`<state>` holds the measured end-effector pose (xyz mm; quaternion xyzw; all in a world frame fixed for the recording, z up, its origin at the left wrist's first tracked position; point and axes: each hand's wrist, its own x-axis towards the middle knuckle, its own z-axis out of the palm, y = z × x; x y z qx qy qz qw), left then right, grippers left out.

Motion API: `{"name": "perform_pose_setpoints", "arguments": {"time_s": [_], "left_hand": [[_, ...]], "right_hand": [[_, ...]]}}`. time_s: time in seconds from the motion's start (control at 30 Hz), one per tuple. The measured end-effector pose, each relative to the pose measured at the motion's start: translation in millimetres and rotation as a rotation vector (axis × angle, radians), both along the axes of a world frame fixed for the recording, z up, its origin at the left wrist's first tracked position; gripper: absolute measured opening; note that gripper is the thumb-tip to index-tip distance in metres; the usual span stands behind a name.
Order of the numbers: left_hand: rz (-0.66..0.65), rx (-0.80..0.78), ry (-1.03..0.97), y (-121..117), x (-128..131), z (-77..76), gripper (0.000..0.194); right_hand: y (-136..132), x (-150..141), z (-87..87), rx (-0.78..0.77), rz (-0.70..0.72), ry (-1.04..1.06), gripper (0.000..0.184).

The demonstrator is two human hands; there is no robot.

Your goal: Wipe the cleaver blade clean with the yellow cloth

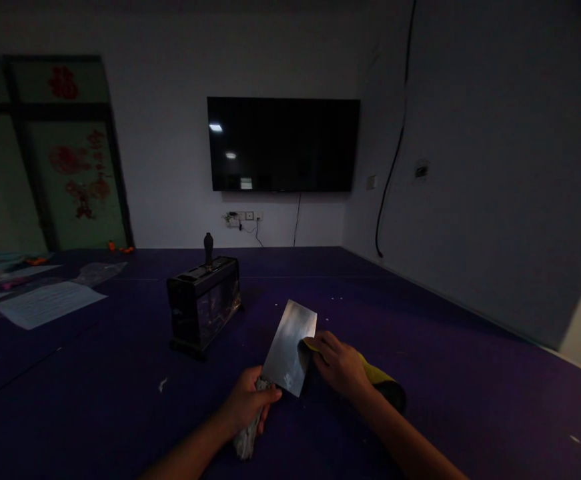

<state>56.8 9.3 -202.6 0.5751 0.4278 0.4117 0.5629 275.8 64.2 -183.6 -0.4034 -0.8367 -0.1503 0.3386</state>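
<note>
My left hand (pixel 247 401) is closed round the pale wrapped handle of a cleaver (pixel 289 347), holding its broad shiny blade up and tilted away over the dark purple table (pixel 445 373). My right hand (pixel 339 363) presses a yellow cloth (pixel 377 377) against the blade's right side, fingers curled on the cloth. The cloth trails back under my right wrist, dark at its far end.
A black knife block (pixel 204 303) with one dark handle sticking up stands just beyond the blade, to the left. Papers and plastic bags (pixel 45 300) lie at the table's far left. A wall-mounted television (pixel 283 143) hangs on the wall ahead.
</note>
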Motion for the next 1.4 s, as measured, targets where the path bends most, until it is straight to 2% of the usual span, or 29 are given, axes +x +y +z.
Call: {"name": "perform_pose_setpoints", "arguments": {"time_s": [0.13,0.33,0.5,0.8,1.13,1.4], "left_hand": [[-0.012,0.007,-0.011,0.4,-0.2,-1.1,0.034],[-0.012,0.009,-0.013,3.2,-0.9,-5.1,0.035],[-0.059,-0.017,0.021,1.8,-1.4,-3.4,0.035],[-0.122,0.002,0.044,3.3,-3.3,-5.3,0.036],[-0.107,0.003,0.074,4.2,-3.6,-7.2,0.039],[-0.086,0.011,0.075,6.9,-4.1,-13.1,0.041]], "right_hand": [[1.5,1.4,-1.2,0.026,-0.001,0.036,0.033],[-1.9,-0.7,3.7,-0.035,-0.004,-0.070,0.035],[0.8,4.9,6.3,-0.048,-0.121,0.005,0.035],[14.4,15.5,0.3,-0.026,-0.293,0.128,0.036],[6.4,8.9,9.6,-0.157,-0.332,0.044,0.038],[-1.6,2.2,14.6,-0.221,-0.256,0.010,0.034]]}}
